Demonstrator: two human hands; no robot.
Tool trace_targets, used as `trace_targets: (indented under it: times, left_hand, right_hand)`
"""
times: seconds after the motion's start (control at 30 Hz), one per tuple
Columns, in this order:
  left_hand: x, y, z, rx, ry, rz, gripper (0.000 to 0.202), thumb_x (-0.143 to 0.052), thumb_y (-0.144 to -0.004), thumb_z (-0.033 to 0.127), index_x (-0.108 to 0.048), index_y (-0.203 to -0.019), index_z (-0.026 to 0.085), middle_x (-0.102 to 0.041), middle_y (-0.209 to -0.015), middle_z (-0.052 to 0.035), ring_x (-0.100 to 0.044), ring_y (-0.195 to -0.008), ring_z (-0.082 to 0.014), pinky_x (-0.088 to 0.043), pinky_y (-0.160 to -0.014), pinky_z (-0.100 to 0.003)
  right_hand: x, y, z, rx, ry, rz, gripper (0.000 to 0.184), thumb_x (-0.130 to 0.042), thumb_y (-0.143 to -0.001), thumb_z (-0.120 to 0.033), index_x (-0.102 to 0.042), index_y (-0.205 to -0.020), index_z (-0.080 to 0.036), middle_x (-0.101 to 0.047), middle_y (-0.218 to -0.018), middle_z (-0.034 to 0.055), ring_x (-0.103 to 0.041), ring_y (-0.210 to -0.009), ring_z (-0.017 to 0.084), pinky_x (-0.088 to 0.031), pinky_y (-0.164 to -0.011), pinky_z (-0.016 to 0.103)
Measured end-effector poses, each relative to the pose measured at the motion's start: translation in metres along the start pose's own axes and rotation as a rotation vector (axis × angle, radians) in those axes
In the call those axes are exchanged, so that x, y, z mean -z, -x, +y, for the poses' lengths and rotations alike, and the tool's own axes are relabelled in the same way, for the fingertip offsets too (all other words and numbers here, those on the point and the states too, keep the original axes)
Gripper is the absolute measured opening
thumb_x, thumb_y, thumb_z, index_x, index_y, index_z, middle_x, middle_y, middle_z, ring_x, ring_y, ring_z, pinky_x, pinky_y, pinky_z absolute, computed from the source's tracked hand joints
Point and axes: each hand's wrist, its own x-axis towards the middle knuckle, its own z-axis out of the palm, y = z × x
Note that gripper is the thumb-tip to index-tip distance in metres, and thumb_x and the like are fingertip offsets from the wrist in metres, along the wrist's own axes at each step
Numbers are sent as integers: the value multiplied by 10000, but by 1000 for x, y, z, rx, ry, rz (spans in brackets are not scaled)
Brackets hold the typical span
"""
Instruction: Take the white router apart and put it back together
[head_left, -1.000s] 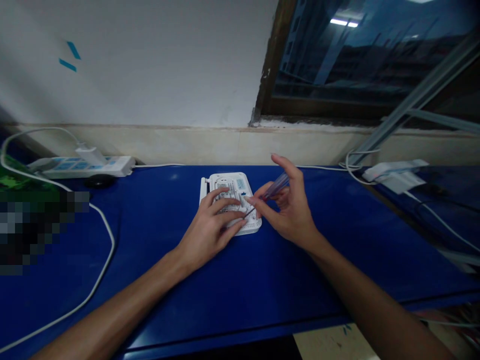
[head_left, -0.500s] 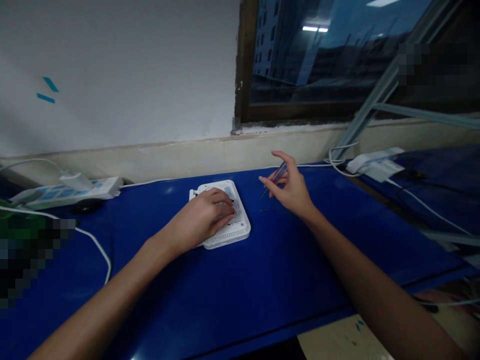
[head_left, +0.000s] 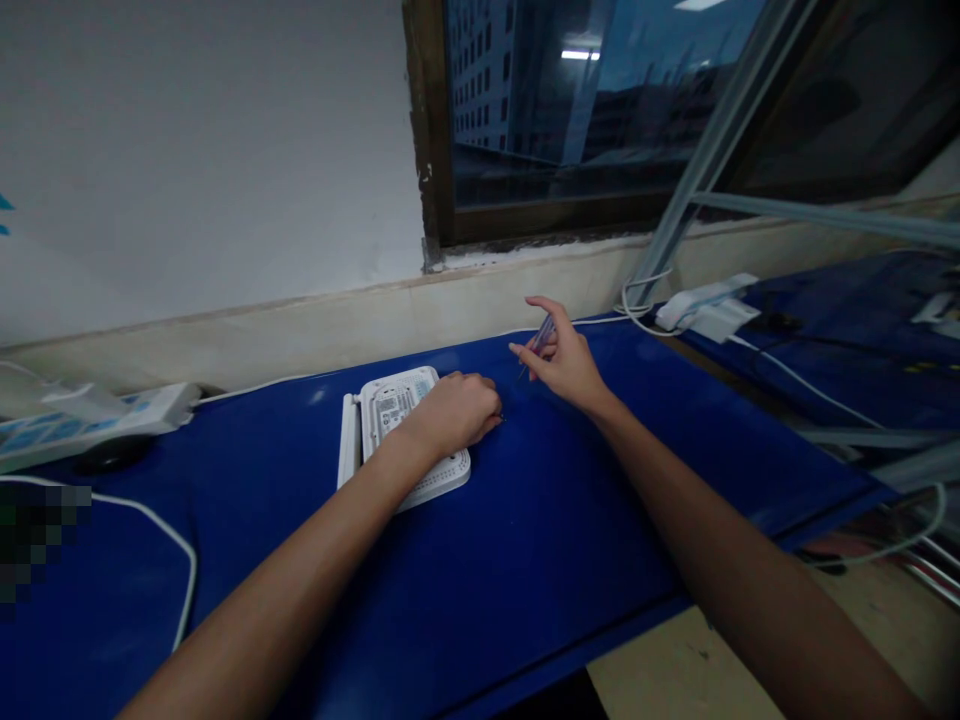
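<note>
A white router (head_left: 386, 415) lies on the blue table with its vented, labelled underside up and a white antenna (head_left: 349, 440) along its left side. My left hand (head_left: 459, 408) reaches across the router, its fingers bent together and pressed down at the table just past the router's right edge. A tiny dark bit (head_left: 503, 419) shows at those fingertips; whatever they pinch is hidden. To the right, my right hand (head_left: 559, 358) is raised over the table, closed around a screwdriver (head_left: 543, 336) with a clear purplish handle. Its thin shaft points down, and the index finger is lifted.
A white power strip (head_left: 112, 420) with a plug lies at the left, beside a black rounded object (head_left: 116, 453). White cables run along the wall. Another white power strip (head_left: 709, 305) sits near a metal frame post (head_left: 690, 190) at the right. A window is behind.
My left hand has gone from the top of the router to the table on its right, where small dark bits lay. My right hand still holds the screwdriver. The view has turned rightward.
</note>
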Motion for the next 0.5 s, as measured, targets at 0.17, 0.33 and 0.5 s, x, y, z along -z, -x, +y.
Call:
trace_targets:
  times: [0.17,0.33,0.5]
  left_hand:
    - [0,-5,2,-7,-7,-15,132,-632,-905,178,-758,-881,148,-726,-951,-109,-710,-888,-280,-546,-778,-396]
    - [-4,-1,-2,-12,17,-11,154,-639,-865,133,-766,-940,177,-730,-972,-91,-709,-907,-263,-544,-798,-386]
    - [-6,1,-4,5,56,-8,196,-647,-838,112,-766,-977,184,-736,-996,-77,-709,-938,-247,-551,-825,-367]
  right_hand:
    - [2,-1,0,-6,-46,21,693,-747,-817,-326,-458,-1445,-286,-691,-720,-10,-652,-466,197,-530,-451,319]
    - [4,-2,2,-17,-71,36,706,-770,-797,-322,-473,-1436,-287,-688,-699,-17,-652,-464,203,-529,-459,325]
    - [4,-2,2,-2,-10,13,685,-721,-835,-348,-430,-1452,-287,-689,-712,-11,-659,-474,206,-530,-464,332]
